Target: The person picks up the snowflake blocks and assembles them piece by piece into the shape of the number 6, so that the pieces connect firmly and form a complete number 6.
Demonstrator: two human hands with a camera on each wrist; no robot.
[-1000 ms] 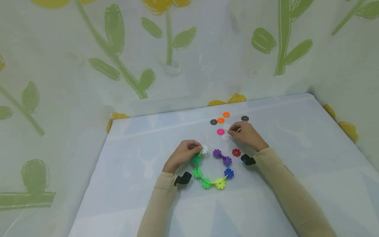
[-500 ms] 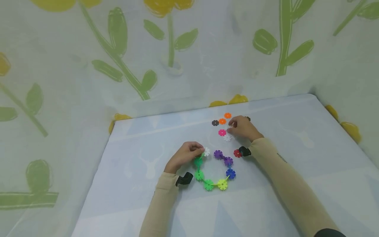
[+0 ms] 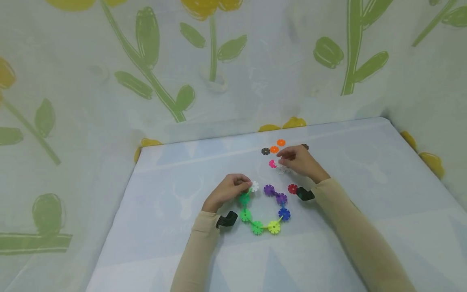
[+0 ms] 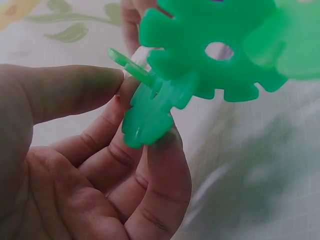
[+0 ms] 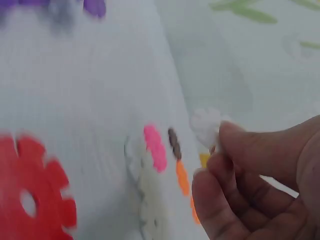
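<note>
My left hand (image 3: 230,191) pinches the far left end of a chain of interlocking notched plastic discs. In the left wrist view, thumb and fingers hold a small green disc (image 4: 157,110) slotted to its neighbours. A white disc (image 3: 255,186) shows at that end. The chain curves through green (image 3: 246,215), yellow (image 3: 274,227) and blue discs (image 3: 284,214) to a purple disc (image 3: 269,190) and is open at the far side. Farther back, my right hand (image 3: 303,162) pinches a loose white disc (image 5: 205,125), which partly covers a pink disc (image 3: 272,164) in the head view.
Another white disc (image 3: 282,170) lies beneath my right hand. Two orange discs (image 3: 281,142) and a dark brown disc (image 3: 265,151) lie behind, with a second brown one partly hidden. A red disc (image 3: 292,189) sits by the right wrist. A flower-patterned curtain (image 3: 255,81) stands behind the table.
My right hand has picked up a white disc from the table, shifting back, then slightly left and nearer. My left hand keeps its hold on the chain's end.
</note>
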